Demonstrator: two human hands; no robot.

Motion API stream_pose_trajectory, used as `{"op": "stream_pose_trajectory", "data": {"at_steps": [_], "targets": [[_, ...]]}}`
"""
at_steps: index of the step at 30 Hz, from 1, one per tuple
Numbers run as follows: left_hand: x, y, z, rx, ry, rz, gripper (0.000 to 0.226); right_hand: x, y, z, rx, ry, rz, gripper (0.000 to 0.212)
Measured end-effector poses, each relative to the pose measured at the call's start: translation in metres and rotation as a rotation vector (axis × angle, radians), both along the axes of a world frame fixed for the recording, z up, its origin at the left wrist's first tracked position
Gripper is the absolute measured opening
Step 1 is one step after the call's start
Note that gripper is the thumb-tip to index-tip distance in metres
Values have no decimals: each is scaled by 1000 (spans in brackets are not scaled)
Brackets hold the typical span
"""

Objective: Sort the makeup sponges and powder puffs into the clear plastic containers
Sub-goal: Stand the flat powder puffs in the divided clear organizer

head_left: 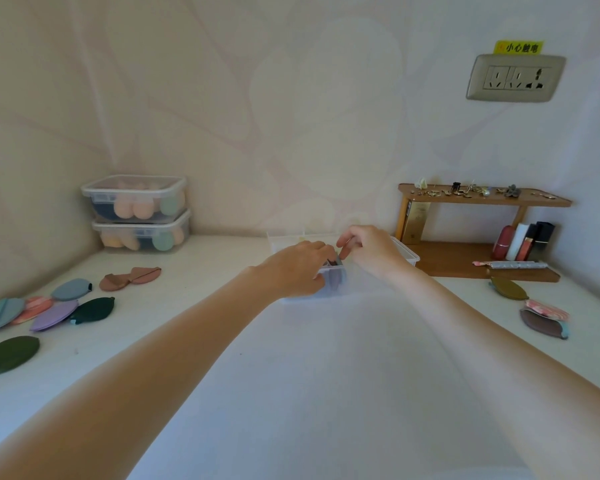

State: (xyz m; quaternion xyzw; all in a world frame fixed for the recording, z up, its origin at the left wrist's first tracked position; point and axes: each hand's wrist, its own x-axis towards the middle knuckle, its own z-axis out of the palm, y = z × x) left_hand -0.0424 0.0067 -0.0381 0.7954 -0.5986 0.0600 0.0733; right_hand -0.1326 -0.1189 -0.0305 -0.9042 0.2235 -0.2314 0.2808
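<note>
Left hand [300, 268]: fingers curled over the near end of an open clear container [329, 284] at mid-counter, pinching a dark puff [334, 262] at the container's rim. Right hand [369, 252]: fingers bent down over the same puff from the other side; whether it grips or only touches cannot be told. Container: purple puff [334, 280] visible through its near wall.

White counter [309, 375], left side: loose flat puffs, namely two brown [130, 278], grey-blue [70, 289], dark teal [94, 309], lilac [54, 315], pink patterned [35, 304], pale blue [0, 313], dark green [9, 355].

Back left corner: two lidded clear boxes [137, 213], stacked, holding peach and green sponges.

Right side: olive puff [508, 288]; further puffs in a small overlapping heap [544, 318] nearer the edge.

Wooden shelf [482, 199] against the wall, with small trinkets on top and lipsticks [523, 240] beneath.
</note>
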Motion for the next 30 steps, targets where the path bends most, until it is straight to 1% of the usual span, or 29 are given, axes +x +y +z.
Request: {"op": "stream_pose_trajectory", "data": {"at_steps": [5,10,14,16,19,22,24,26,30], "targets": [[0,-1,1,30,4,-6,48,-1,2,2,-3,64,25,32],[-1,-6,1,127,-46,-24,59,-2,1,0,-18,165,20,37],[0,-9,1,111,-51,17,52,-4,5,3,-86,226,56,39],[-1,-9,3,105,-76,22,49,-5,7,3,-142,222,56,38],[-2,-7,4,112,-79,15,51,-4,6,-2,-212,226,45,43],[-1,-6,3,105,-86,6,51,-5,7,-4,-231,233,51,44],[-1,-6,2,76,-81,2,49,-7,9,-1,-230,216,55,42],[0,-4,2,7,-56,-7,47,-10,13,4,-235,184,45,40],[5,7,2,-232,-18,-20,39,-11,30,19,-272,26,64,36]]}}
